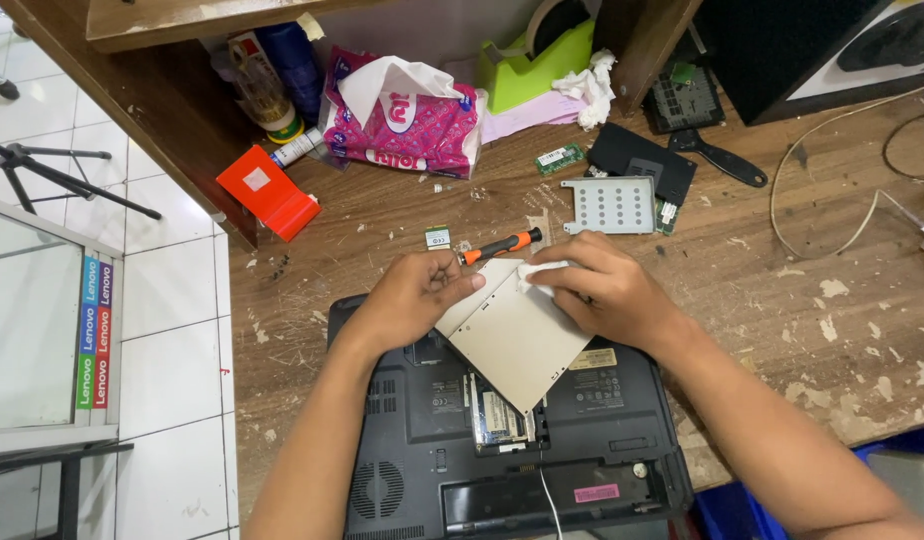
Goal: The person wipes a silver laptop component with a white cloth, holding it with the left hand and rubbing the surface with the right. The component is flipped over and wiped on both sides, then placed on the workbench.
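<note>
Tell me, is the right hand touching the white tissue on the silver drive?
Touching. The head view shows the right hand with its fingers pressed onto the tissue, which lies on the silver drive.

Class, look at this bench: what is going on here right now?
A person works over an upturned black laptop on a worn wooden table. The left hand steadies a flat silver drive lying across the laptop, while the right hand presses a white cloth onto it. An orange-handled screwdriver lies just beyond the hands, near a tissue pack.
</note>
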